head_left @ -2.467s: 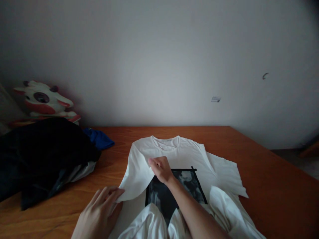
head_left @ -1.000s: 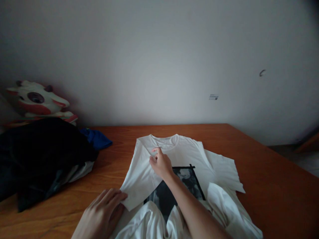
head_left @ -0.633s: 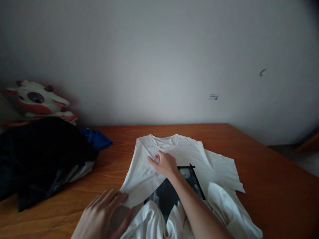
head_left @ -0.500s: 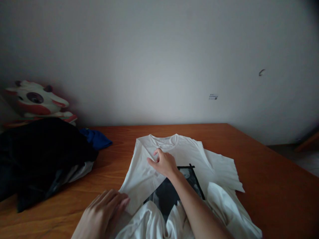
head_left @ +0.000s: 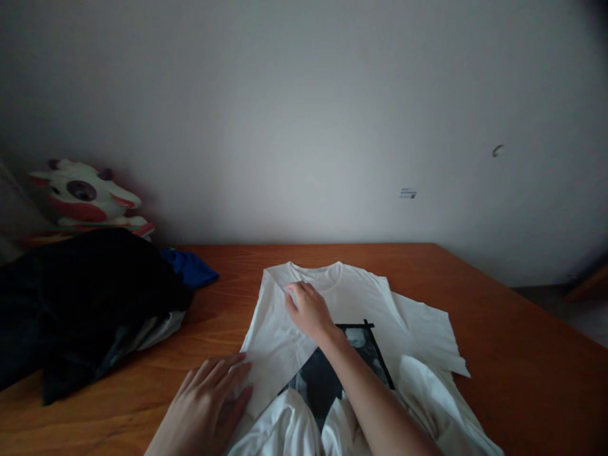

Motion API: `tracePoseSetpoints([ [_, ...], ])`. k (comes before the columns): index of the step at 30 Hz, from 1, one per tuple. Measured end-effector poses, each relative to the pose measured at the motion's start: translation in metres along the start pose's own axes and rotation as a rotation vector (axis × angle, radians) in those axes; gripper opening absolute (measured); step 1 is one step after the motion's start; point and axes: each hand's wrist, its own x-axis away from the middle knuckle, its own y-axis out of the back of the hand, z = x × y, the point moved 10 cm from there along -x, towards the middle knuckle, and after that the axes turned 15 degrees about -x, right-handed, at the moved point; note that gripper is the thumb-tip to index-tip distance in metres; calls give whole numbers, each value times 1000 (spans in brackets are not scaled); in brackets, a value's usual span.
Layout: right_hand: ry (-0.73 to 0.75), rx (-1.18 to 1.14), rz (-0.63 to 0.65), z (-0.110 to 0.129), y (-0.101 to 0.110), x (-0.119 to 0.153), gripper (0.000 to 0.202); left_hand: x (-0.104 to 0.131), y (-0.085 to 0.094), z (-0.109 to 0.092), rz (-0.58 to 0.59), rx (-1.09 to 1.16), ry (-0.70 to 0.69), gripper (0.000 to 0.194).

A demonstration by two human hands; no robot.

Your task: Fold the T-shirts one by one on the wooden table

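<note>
A white T-shirt [head_left: 370, 291] with a dark printed picture [head_left: 323, 380] on its chest lies on the wooden table, collar away from me. Its left side is folded inward over part of the print, while the right sleeve sticks out. My right hand [head_left: 311, 310] is on the folded part just below the collar, fingers stretched and thumb apart. At the shirt's lower left edge rests my left hand [head_left: 209, 392], open, with its fingers extended. Bunched white fabric [head_left: 285, 421] lies near me between my arms.
Dark clothing [head_left: 95, 297] is heaped on the left of the table [head_left: 513, 342], with a blue cloth [head_left: 192, 267] behind it. A cow plush [head_left: 90, 196] sits at the back left. Behind the table stands a grey wall [head_left: 304, 126] bearing a small label [head_left: 407, 193].
My right hand has flattened its curled fingers near the collar. My left hand's fingers have spread along the shirt's edge. The whole view has shifted slightly.
</note>
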Motion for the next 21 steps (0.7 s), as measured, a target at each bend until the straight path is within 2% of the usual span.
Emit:
tracePoseSetpoints([
  [5,173,41,259,34,-52,-17,33,4,-2,4,3,-23,14,27],
  [10,102,16,359,31,-89,-30,43,10,-5,1,-14,-30,-52,29],
  [15,55,7,374,22,-109,-39,54,12,-4,2,-11,-51,-58,29],
  [21,-55,2,256,16,-111,-58,71,13,0,14,-15,-57,50,27],
])
